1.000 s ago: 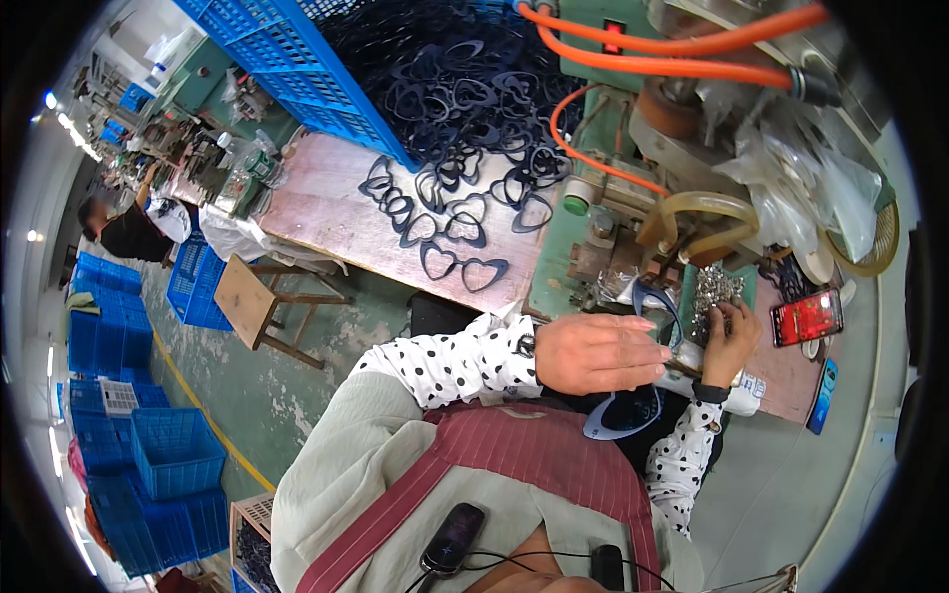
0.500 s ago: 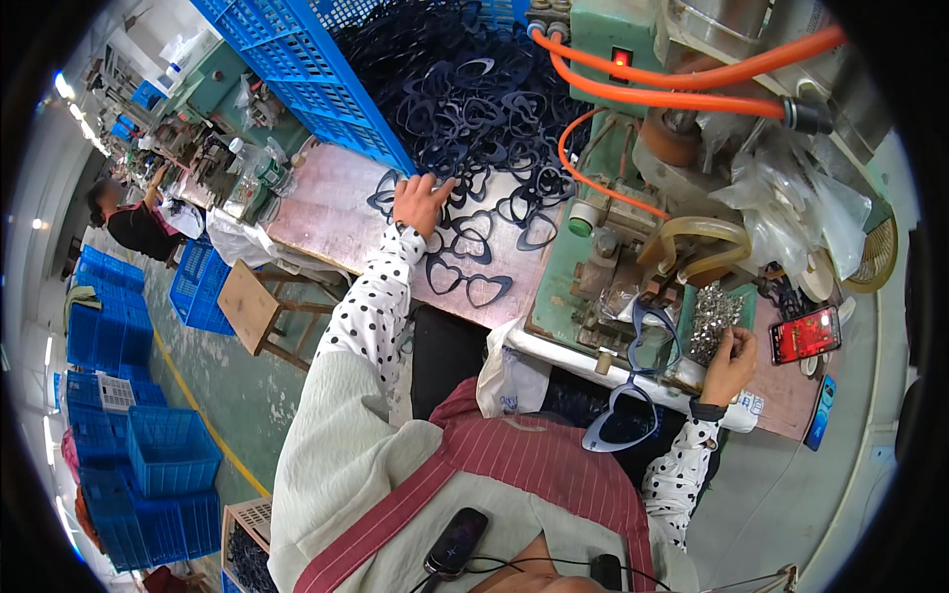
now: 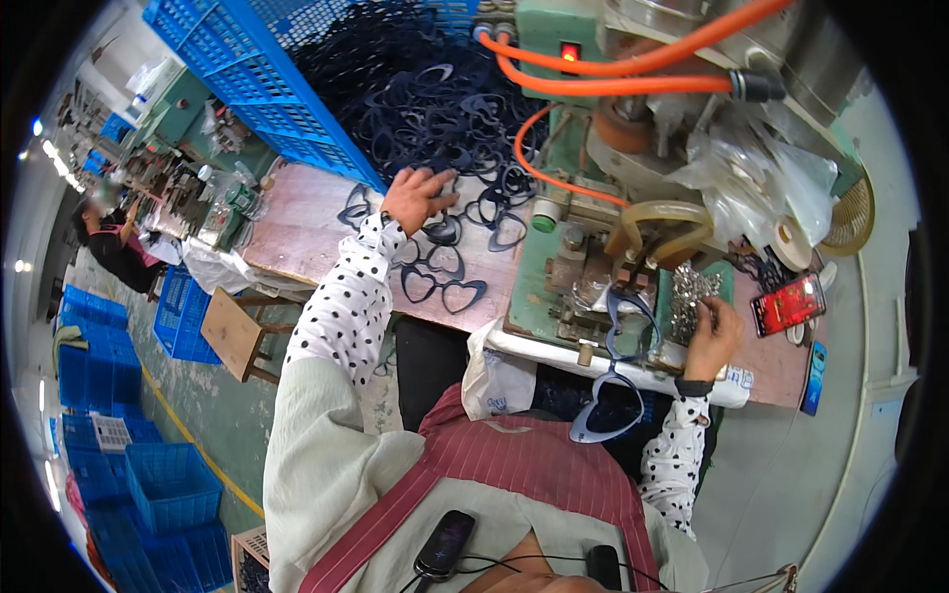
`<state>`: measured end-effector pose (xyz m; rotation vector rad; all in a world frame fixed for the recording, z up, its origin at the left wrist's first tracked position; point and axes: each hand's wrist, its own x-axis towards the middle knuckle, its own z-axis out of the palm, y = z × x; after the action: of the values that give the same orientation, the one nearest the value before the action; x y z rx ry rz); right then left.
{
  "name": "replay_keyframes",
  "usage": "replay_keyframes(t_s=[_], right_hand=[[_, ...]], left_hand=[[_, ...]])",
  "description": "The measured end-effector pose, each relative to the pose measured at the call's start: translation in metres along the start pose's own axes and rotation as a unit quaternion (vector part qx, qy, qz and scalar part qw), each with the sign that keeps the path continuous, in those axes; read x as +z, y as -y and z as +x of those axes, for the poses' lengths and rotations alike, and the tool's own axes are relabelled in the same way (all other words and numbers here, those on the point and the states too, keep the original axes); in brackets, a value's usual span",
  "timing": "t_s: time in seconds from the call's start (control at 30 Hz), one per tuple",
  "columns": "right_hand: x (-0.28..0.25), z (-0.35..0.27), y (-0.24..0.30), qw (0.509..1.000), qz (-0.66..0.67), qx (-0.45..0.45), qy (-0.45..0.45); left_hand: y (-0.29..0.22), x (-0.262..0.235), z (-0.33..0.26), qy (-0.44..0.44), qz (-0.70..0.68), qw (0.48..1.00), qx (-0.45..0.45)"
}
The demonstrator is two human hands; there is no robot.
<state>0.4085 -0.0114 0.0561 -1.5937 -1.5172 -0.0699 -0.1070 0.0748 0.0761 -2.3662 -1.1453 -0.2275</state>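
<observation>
Reaching to eleven o'clock, my left hand [image 3: 415,195] spreads over loose heart-shaped frames [image 3: 442,287] on the counter [image 3: 297,222]; my right hand [image 3: 714,336] pinches small metal parts [image 3: 687,292] beside the machine [image 3: 573,267], close for feeding.

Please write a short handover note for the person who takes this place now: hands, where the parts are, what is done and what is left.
Left hand: stretched out, open, resting on dark heart-shaped frames on the wooden bench.
Right hand: fingers in the pile of small metal parts beside the green machine; grip unclear.
Done: one frame sits at the machine.
Left: many frames in the blue crate.
</observation>
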Motion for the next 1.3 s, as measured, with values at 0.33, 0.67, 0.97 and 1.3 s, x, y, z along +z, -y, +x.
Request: replay_keyframes(t_s=[0.33, 0.67, 0.97, 1.3], right_hand=[[-0.024, 0.022, 0.103, 0.975, 0.179, 0.059, 0.115], [-0.03, 0.022, 0.15, 0.918, 0.325, 0.116, 0.194], [-0.009, 0.012, 0.148, 0.887, 0.419, 0.134, 0.141], [-0.006, 0.002, -0.026, 0.989, 0.024, 0.129, 0.072]], left_hand=[[-0.084, -0.023, 0.052, -0.229, -0.317, 0.86, -0.328], [-0.163, -0.113, 0.066, -0.361, -0.299, 0.877, -0.106], [-0.209, -0.141, 0.077, -0.334, -0.373, 0.853, 0.148], [-0.23, -0.125, 0.096, -0.315, -0.429, 0.822, 0.204]])
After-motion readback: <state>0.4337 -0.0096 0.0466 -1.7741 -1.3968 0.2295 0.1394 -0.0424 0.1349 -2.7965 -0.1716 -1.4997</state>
